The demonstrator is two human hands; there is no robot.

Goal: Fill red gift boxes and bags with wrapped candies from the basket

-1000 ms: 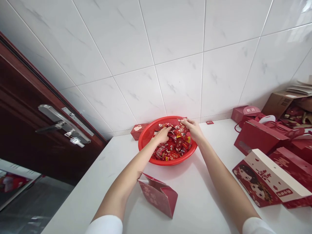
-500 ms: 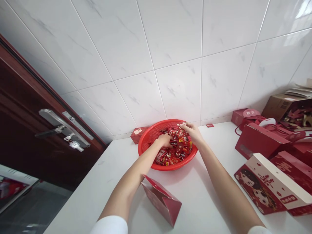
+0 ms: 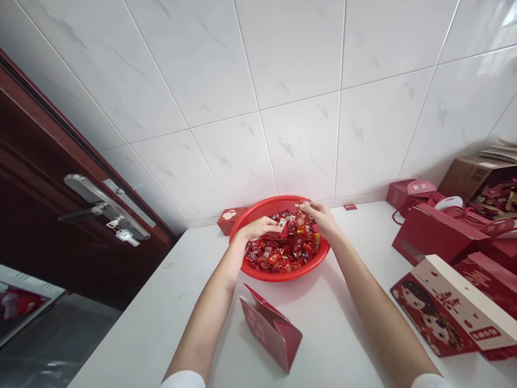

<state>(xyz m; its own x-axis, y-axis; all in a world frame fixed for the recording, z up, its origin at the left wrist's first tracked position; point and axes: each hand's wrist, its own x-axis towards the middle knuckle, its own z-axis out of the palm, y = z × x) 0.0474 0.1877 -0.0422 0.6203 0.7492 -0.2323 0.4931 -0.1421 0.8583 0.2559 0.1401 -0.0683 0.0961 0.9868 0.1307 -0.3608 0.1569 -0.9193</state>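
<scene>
A red plastic basket [image 3: 283,277] full of small wrapped candies [image 3: 277,254] stands on the white table. Over its left side, my left hand [image 3: 258,228] pinches a red-and-white wrapped candy [image 3: 285,226] between thumb and fingers. At the back right rim, my right hand [image 3: 321,216] is closed on a red packet with white flower prints [image 3: 302,207]; its lower part blends with the candies. Between my forearms, nearer me, an open red paper box [image 3: 270,331] lies on its side.
Red gift boxes [image 3: 440,231] and a white-topped box with cartoon figures [image 3: 448,312] crowd the right side, with a cardboard carton [image 3: 468,175] behind. A small red box [image 3: 230,221] touches the basket's left. A tiled wall [image 3: 302,145] bounds the back; a door [image 3: 48,178] is at left.
My left hand has lifted out of the candies, moving slightly up and left, and now shows a candy in its fingers. My right hand keeps its hold on the flowered packet.
</scene>
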